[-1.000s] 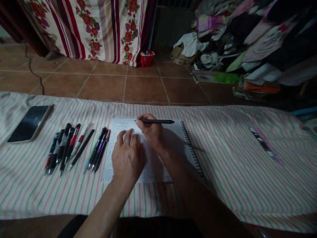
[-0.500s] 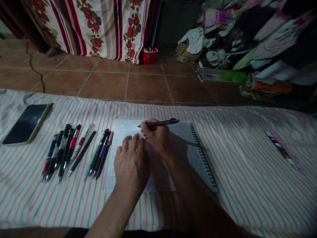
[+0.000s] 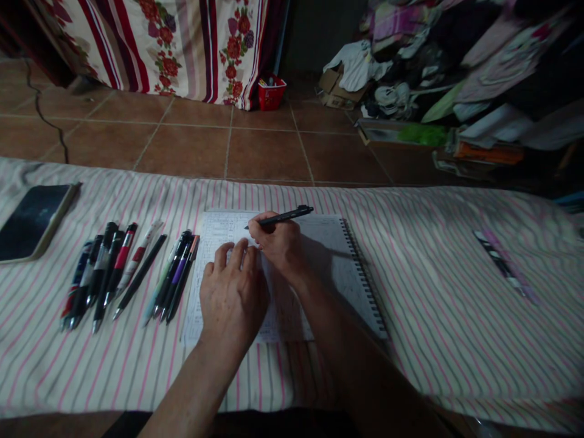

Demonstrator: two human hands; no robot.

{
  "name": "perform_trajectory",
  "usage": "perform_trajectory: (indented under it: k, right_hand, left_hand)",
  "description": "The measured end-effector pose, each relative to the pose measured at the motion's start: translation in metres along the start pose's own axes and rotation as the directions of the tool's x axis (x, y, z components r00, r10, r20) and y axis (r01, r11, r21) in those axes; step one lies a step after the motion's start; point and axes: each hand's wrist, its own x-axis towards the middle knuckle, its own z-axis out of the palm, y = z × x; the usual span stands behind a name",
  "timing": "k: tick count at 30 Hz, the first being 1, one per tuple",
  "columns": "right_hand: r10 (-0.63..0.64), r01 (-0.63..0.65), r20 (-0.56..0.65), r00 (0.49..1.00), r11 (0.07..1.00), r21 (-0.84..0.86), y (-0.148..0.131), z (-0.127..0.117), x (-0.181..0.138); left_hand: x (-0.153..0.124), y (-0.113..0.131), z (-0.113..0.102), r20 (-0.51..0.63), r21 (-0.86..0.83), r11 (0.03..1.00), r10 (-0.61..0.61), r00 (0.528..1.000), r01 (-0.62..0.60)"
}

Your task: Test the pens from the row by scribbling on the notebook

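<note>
A spiral notebook (image 3: 328,243) lies on the striped cloth, its page marked with handwriting and its coil along the right side. My right hand (image 3: 279,242) grips a black pen (image 3: 287,215), whose tip is at the upper part of the page and whose barrel slants up to the right. Flat on the page beside it rests my left hand (image 3: 233,286), fingers stretched forward and slightly apart, holding nothing. Left of the notebook are several pens in two groups, among them a purple and black pen (image 3: 177,275) and a red and black pen (image 3: 122,252).
A phone (image 3: 34,219) lies at the far left of the striped cloth (image 3: 433,340). Two pens (image 3: 504,264) lie to the right. Beyond are a tiled floor (image 3: 191,146), a red basket (image 3: 272,94), a floral curtain and piled clothes (image 3: 356,67).
The whole view has shifted, so things sit a little further left and higher. The pen in my right hand is tilted more steeply; my left hand stays flat on the page.
</note>
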Motion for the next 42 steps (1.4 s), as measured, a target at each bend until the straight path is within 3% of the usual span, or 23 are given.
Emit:
perform_trajectory:
  k: [7,15,25,30,37,42]
  right_hand:
    - [0.087,-0.075,-0.041,0.995,0.969,0.234,0.0,-0.003,-0.002]
    - [0.058,-0.039,-0.066,0.996,0.965,0.26,-0.002,-0.006,-0.004]
    - [-0.058,0.094,-0.138,0.989,0.959,0.269,-0.006,-0.007,-0.005]
    - [-0.025,0.048,-0.107,0.994,0.975,0.217,-0.015,-0.018,-0.008]
    - [-0.008,0.016,-0.059,0.998,0.99,0.137,-0.007,-0.06,-0.012]
    - [0.036,-0.043,-0.028,0.999,0.951,-0.306,-0.001,-0.122,-0.015]
  left_hand:
    - [-0.003,-0.002,0.002,-0.026,-0.007,1.0,0.015,1.0,-0.015]
    - [-0.002,-0.003,0.005,-0.062,0.0,1.0,0.023,0.998,-0.023]
    - [0.0,0.002,0.002,-0.062,0.041,0.999,0.021,0.998,-0.018]
    - [-0.001,0.002,0.004,-0.083,0.045,0.999,0.032,0.996,-0.028]
    - [-0.002,0.003,0.004,-0.117,0.039,0.997,0.068,0.991,-0.064]
    - [-0.004,0.002,0.002,-0.159,0.033,0.995,0.101,0.982,-0.097]
